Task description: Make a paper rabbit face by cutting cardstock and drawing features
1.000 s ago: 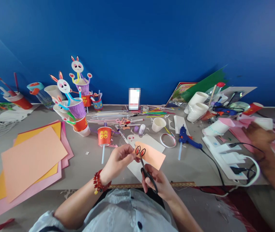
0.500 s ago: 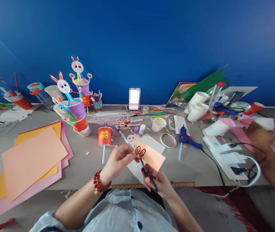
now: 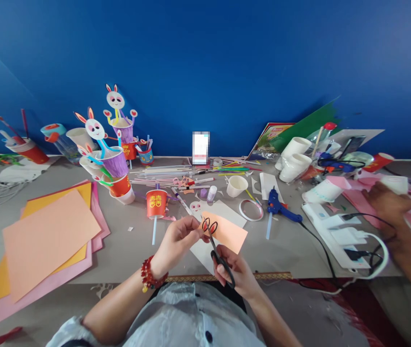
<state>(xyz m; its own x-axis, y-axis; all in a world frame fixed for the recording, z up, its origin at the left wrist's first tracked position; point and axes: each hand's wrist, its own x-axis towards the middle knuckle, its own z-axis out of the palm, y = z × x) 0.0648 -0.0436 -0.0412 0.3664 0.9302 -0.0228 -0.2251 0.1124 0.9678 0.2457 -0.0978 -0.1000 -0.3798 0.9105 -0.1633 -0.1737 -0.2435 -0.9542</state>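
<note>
My left hand (image 3: 182, 237) pinches the left end of a light orange piece of paper (image 3: 231, 234). Two black-outlined ear shapes with red centres are drawn on that paper. Black-handled scissors (image 3: 222, 266) are gripped in my right hand (image 3: 238, 271), their blades lying at the drawn ears. How far the blades are parted is hard to make out. Under the paper lies a white sheet (image 3: 223, 212), and just beyond it a white rabbit face cutout (image 3: 196, 207). A red paper cup (image 3: 156, 203) on a pale blue stick is left of my hands.
Coloured paper sheets (image 3: 49, 241) are stacked at left, near rabbit cup figures (image 3: 113, 164). A blue glue gun (image 3: 281, 207), tape roll (image 3: 251, 210) and white power strip (image 3: 330, 241) with cables lie right. Another person's hand (image 3: 390, 200) works at far right.
Almost nothing differs. The scissors and paper stay nearly in place, and my left wrist has shifted very slightly.
</note>
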